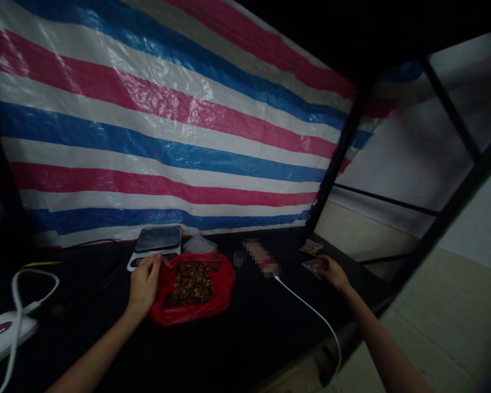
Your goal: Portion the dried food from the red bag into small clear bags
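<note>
My left hand (145, 281) is at the left edge of a red plastic bag (221, 289), its fingers bent together on the rim. The bag lies spread wide and holds many small brown pieces, like seeds or nuts (192, 281). Out to the right, my right hand (334, 274) pinches a small clear plastic bag (313, 265) low over the dark table. Just behind it lies another small clear bag (311, 248) with light brown contents. A digital scale (157, 240) stands behind my left hand, which partly covers its front.
A small clear cup (238, 257) and flat clear plastic bags (200, 244) are behind the red bag. A blurred-out device (262, 257) trails a white cable (306, 308) across the black table (245, 349). At left is a white power strip (8, 333). Striped sheeting (167, 136) hangs behind.
</note>
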`<state>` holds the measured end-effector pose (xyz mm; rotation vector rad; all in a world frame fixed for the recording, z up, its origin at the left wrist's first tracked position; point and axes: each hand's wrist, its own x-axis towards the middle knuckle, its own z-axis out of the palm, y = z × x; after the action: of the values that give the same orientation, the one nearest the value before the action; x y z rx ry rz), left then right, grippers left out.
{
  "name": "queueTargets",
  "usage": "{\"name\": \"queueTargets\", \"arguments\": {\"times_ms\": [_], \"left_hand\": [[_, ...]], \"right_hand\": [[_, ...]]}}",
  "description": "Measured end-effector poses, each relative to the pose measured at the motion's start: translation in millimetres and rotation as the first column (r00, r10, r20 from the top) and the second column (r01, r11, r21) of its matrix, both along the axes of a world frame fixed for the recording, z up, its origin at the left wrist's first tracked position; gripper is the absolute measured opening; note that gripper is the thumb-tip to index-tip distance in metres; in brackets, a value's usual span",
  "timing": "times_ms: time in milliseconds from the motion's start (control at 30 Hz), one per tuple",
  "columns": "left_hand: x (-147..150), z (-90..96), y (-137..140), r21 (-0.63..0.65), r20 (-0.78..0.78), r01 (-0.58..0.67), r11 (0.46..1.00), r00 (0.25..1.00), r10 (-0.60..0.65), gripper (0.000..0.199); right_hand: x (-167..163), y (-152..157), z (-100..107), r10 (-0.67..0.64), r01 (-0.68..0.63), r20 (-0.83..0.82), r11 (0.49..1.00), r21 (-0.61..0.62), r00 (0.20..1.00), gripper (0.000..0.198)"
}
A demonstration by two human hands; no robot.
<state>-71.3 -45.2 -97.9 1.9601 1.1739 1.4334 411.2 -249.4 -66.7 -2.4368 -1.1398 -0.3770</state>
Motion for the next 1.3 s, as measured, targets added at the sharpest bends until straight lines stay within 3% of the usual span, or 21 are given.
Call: {"name": "queueTargets", "arguments": {"times_ms": [100, 167, 200, 267, 333, 400, 467, 533, 600, 800, 933, 1100, 1300], "left_hand": [[-2.7, 8.4, -3.7, 0.077, -0.006, -0.026, 0.997, 1.0, 0.026, 0.039], [-1.9, 19.7, -12.5, 0.159, 0.004, -0.013, 0.987, 1.0, 0.013, 0.035], [-0.3, 26.1, -19.0, 0.19, 0.004, 0.021, 0.982, 1.0, -0.022, 0.033], [4.9, 38.2, -34.5, 0.207, -0.011, 0.151, 0.967, 0.988, -0.153, 0.03], [11.9, 46.5, -49.6, 0.161, -0.063, 0.319, 0.934, 0.948, -0.313, 0.032], [18.6, 49.3, -59.5, 0.115, -0.049, 0.366, 0.924, 0.931, -0.362, 0.037], [22.9, 46.9, -62.0, 0.053, -0.062, 0.392, 0.919, 0.919, -0.388, 0.035], [24.5, 41.3, -58.4, -0.001, -0.057, 0.372, 0.928, 0.927, -0.372, 0.028], [24.2, 34.7, -52.1, -0.034, -0.017, 0.329, 0.944, 0.944, -0.33, 0.026], [24.8, 23.0, -42.8, -0.099, 0.061, 0.227, 0.969, 0.973, -0.221, 0.027], [24.9, 26.6, -45.7, -0.136, 0.116, 0.305, 0.943, 0.95, -0.29, 0.03], [22.4, 28.1, -43.2, -0.198, 0.224, 0.363, 0.911, 0.921, -0.318, 0.035], [24.2, 15.8, -37.1, -0.267, 0.172, 0.271, 0.925, 0.958, -0.23, 0.033]], "right_hand": [[-7.9, 11.9, 8.1, 0.104, -0.102, -0.07, 0.994, 0.037, 0.992, 0.039], [-30.9, 25.0, 21.5, 0.215, -0.201, -0.12, 0.972, 0.117, 0.969, 0.04], [-48.7, 33.1, 29.3, 0.327, -0.288, -0.171, 0.933, 0.217, 0.93, 0.041], [-95.2, 51.4, 43.7, 0.574, -0.466, -0.254, 0.8, 0.379, 0.779, 0.043], [-150.8, 70.9, 52.8, 0.718, -0.558, -0.311, 0.686, 0.466, 0.623, 0.044], [-206.8, 89.6, 55.1, 0.818, -0.645, -0.299, 0.572, 0.507, 0.491, 0.042], [-255.2, 106.6, 51.5, 0.877, -0.7, -0.247, 0.479, 0.529, 0.412, 0.04], [-290.6, 122.3, 43.9, 0.918, -0.732, -0.17, 0.389, 0.559, 0.358, 0.038], [-311.2, 136.4, 34.6, 0.935, -0.725, -0.116, 0.334, 0.603, 0.335, 0.036], [-314.2, 155.5, 9.9, 0.935, -0.682, -0.165, 0.344, 0.645, 0.315, 0.032], [-312.2, 149.2, 0.6, 0.926, -0.64, -0.211, 0.371, 0.673, 0.314, 0.03], [-316.9, 142.0, -0.5, 0.927, -0.624, -0.278, 0.374, 0.686, 0.25, 0.025], [-313.2, 140.2, 5.2, 0.923, -0.623, -0.204, 0.372, 0.688, 0.326, 0.021]]}}
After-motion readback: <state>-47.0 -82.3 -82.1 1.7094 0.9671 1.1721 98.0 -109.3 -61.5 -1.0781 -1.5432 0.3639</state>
